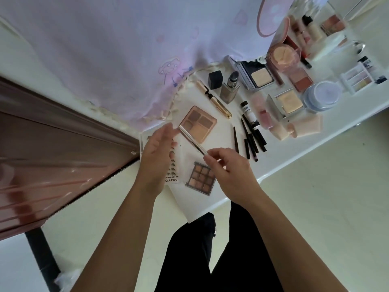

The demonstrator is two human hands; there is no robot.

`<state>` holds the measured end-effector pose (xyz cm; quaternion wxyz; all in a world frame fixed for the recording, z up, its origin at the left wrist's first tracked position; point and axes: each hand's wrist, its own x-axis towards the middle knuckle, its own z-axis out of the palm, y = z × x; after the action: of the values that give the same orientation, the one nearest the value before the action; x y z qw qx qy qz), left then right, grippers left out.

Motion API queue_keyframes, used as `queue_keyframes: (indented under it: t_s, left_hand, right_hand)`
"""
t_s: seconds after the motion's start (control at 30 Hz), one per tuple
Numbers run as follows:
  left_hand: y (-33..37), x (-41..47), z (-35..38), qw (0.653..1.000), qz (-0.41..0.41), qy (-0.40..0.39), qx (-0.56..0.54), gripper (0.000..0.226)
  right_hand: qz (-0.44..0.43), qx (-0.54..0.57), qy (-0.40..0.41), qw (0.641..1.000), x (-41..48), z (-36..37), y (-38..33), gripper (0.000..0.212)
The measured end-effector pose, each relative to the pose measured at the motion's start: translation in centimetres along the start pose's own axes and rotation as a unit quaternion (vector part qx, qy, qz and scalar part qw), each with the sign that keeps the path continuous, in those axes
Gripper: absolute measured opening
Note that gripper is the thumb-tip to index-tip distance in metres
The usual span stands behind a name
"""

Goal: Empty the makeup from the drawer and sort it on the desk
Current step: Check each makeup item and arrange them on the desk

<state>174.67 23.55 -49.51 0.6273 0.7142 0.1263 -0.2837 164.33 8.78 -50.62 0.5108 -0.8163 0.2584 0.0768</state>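
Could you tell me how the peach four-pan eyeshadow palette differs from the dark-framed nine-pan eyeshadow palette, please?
The peach four-pan eyeshadow palette has large pans of unequal size; the dark-framed nine-pan eyeshadow palette has small equal squares in a three-by-three grid. The four-pan one lies farther from the person, the nine-pan one nearer, its corner hidden by the right hand. Both lie flat on the white desk, with brown and tan shades.

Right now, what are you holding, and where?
A silver pen: the right hand pinches its near end; the left hand, open, is at its far end.
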Motion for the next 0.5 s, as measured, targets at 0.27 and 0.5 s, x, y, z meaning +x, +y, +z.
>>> queue_keyframes:
  t_s: [0.27, 0.5]
  left_hand:
    - [1.4, -1.2, 0.5, 0.979, 0.017, -0.084, -0.186, 0.02]
    - [2.2, -2.4, 1.1, 0.963, -0.004, -0.04, -0.268, 0.018]
  right_hand:
    - [0.147, 0.344, -0.141, 0.917, -1.7, -1.2, -3.0, 0.04]
    - [0.103, 0.255, -0.135, 0.952, -1.4, -1.5, -5.4, 0.044]
